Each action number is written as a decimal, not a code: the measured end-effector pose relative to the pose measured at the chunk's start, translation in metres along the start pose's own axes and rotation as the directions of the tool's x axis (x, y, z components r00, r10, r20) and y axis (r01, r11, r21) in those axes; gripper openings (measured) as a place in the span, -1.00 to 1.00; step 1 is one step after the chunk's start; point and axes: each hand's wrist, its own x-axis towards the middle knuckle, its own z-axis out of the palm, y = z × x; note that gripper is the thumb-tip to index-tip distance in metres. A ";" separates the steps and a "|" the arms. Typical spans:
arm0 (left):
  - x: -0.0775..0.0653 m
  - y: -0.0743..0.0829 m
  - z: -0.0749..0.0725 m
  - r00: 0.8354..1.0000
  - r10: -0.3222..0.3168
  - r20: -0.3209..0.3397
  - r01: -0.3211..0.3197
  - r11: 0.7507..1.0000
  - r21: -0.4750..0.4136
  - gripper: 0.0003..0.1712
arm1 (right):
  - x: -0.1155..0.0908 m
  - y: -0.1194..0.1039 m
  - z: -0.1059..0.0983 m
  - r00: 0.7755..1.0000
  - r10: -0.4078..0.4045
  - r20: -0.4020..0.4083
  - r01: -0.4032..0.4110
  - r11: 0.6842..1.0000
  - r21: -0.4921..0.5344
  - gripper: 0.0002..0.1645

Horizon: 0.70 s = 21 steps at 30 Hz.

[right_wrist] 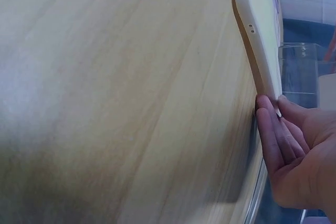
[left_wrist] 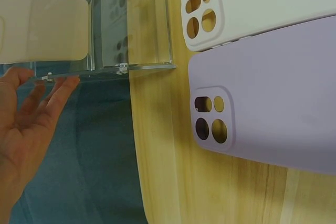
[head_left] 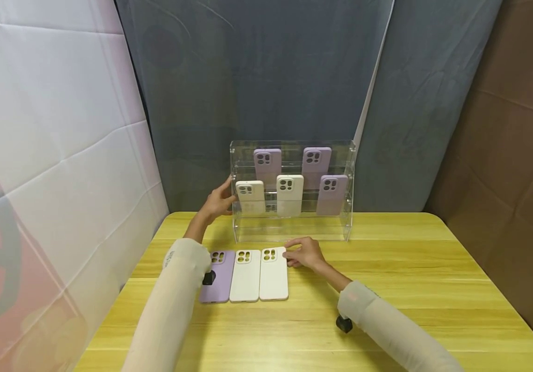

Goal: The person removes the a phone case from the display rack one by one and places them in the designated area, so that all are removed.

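Observation:
A clear acrylic display rack stands on the table with several purple and white phone cases on its tiers. My left hand touches the rack's left side panel with its fingertips, the fingers fairly straight. In front of the rack lie three cases side by side: a purple phone case, a middle white phone case and a right-hand white phone case. My right hand pinches the top right corner of the right-hand white case. In the right wrist view, that white case's edge appears slightly raised off the wood.
The wooden table reaches back to a dark grey curtain. A white printed cloth hangs at left, a brown one at right. On the rack, a purple case stands at the lower right and a white case mid-row.

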 end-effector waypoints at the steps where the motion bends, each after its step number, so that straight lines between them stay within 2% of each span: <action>1: 0.000 0.000 0.000 1.000 0.000 -0.002 0.000 1.000 0.000 -0.11 | 0.000 0.000 0.000 1.000 -0.002 -0.004 0.002 1.000 -0.001 -0.69; 14: 0.002 0.001 -0.001 1.000 -0.010 -0.005 0.010 1.000 -0.003 -0.11 | -0.002 0.000 -0.003 1.000 -0.001 0.007 0.000 1.000 0.025 -0.71; 21: 0.001 0.001 -0.001 1.000 -0.012 -0.008 0.012 1.000 -0.004 -0.11 | -0.002 0.002 -0.007 0.998 -0.062 0.004 0.062 0.998 -0.007 -0.68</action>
